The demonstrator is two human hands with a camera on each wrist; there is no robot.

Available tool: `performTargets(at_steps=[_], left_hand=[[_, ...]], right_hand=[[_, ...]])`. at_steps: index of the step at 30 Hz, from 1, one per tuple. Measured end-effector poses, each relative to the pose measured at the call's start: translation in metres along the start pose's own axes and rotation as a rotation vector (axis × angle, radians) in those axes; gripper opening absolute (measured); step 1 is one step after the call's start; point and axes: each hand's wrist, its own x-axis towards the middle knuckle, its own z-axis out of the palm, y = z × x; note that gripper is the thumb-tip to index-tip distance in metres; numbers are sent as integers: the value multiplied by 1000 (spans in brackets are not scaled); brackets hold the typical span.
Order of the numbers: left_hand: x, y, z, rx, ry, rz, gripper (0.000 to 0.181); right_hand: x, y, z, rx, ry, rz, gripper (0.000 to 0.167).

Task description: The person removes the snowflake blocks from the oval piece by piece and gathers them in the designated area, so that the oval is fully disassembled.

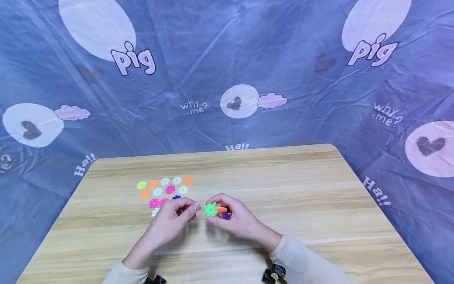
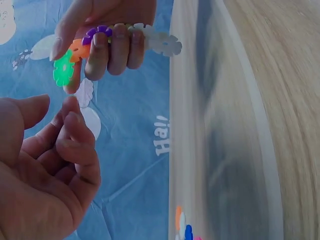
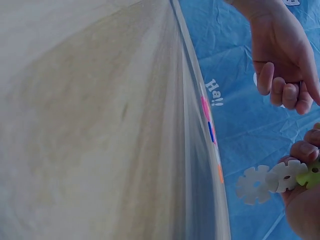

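My right hand point(image 1: 235, 215) grips a chain of interlocking snowflake discs. At the chain's front end a green disc point(image 2: 63, 68) shows, joined to an orange disc point(image 2: 79, 50) and a purple disc point(image 2: 96, 35). Two white discs point(image 3: 258, 185) stick out past the curled fingers at the other end, beyond a yellow-green disc point(image 3: 310, 175). Close by, my left hand point(image 1: 177, 215) hovers with loosely bent fingers, thumb apart from them and nothing between, as the left wrist view shows. A small gap separates its fingertips from the green disc.
Loose snowflake discs lie on the wooden table point(image 1: 301, 185) beyond my left hand, among them a pink disc point(image 1: 170, 189), an orange disc point(image 1: 187, 180) and a yellow disc point(image 1: 141, 185). Part of this group is hidden by that hand. A blue printed cloth point(image 1: 198, 130) hangs behind the table.
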Motion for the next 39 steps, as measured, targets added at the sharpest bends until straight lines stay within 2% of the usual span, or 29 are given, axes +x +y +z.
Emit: performTargets(at_steps=[11, 19, 23, 28, 33, 39], left_hand=[[3, 2, 3, -65, -41, -15, 21], [7, 0, 4, -122, -106, 11, 22], [7, 0, 3, -168, -131, -5, 23], [5, -2, 0, -213, -136, -39, 24], [3, -4, -4, -268, -134, -48, 26], [2, -2, -4, -307, -68, -58, 26]], right_hand=[[0, 3, 4, -30, -53, -23, 42], [-1, 2, 5, -21, -40, -24, 43], [-1, 2, 5, -15, -30, -20, 45], [-3, 3, 2, 23, -12, -4, 47], [-5, 5, -2, 29, -7, 7, 43], [-7, 4, -6, 15, 10, 3, 35]])
